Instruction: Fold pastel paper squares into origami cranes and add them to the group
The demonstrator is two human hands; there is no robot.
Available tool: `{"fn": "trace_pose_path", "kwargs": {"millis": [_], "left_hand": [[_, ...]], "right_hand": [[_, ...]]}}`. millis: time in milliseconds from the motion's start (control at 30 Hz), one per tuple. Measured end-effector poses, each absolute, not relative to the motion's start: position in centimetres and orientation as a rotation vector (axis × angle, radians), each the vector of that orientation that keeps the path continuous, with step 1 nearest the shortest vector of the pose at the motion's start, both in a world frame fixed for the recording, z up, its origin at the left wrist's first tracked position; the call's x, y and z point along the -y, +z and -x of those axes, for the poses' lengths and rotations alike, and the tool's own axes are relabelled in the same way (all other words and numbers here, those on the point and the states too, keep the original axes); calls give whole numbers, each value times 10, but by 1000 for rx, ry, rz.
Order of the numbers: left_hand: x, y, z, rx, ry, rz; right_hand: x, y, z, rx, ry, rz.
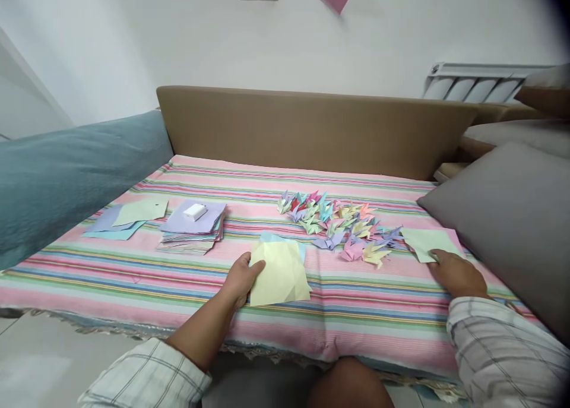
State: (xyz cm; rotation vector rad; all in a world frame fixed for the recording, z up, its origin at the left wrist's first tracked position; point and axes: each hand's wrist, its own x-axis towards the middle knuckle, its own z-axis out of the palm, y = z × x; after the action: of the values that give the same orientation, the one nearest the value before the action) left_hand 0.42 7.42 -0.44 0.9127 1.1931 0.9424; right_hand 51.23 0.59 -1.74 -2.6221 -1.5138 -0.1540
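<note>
Left hand [243,277] pinching yellow paper [280,274] over blue [301,251], right hand [458,274] pinching green [425,242] over pink [455,239], three loose sheets [141,211], one stack [191,237], one box [195,212], cranes [330,236] too crowded to count

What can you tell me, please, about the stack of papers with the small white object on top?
The stack holds many squarish sheets, seemingly thin paper. Its top sheet is lilac and looks roughly flat; beneath, edges in several colours stick out unevenly. It lies on the striped cloth, between a few loose sheets and the yellow sheet at the left hand. A block-like white object rests on it. Neither hand touches the stack.
</note>
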Motion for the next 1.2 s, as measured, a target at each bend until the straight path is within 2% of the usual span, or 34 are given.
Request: {"fn": "trace_pose_path", "kwargs": {"millis": [167, 300, 400, 533, 600, 767, 833, 1033, 1200], "left_hand": [[-73, -6, -5, -1183, 954, -906], [-70, -4, -6, -1181, 958, -868], [-68, -3, -7, -1144, 969, -858], [-64, -1, -5, -1033, 998, -857], [-63, -1, -3, -979, 1015, -821], [-64, -2, 10, -911, 1090, -695], [-66, -2, 17, -848, 1092, -660], [-72, 4, 39, -682, 1039, -581], [-61, 20, 44, -611, 1032, -627]], "right_hand": [[-14, -15, -505, 1414, -39, 2757], [-16, -7, -495, 1059, -153, 2766], [-12, 12, -482, 918, -457, 2601], [-6, 48, -439, 1033, -553, 2185], [-4, 63, -404, 1033, -375, 1996], [-2, 74, -302, 910, 705, 1348], [-3, 69, -269, 762, 960, 1150], [-6, 34, -214, 506, 1413, 978], [-8, 13, -200, 427, 1548, 1065]]}}
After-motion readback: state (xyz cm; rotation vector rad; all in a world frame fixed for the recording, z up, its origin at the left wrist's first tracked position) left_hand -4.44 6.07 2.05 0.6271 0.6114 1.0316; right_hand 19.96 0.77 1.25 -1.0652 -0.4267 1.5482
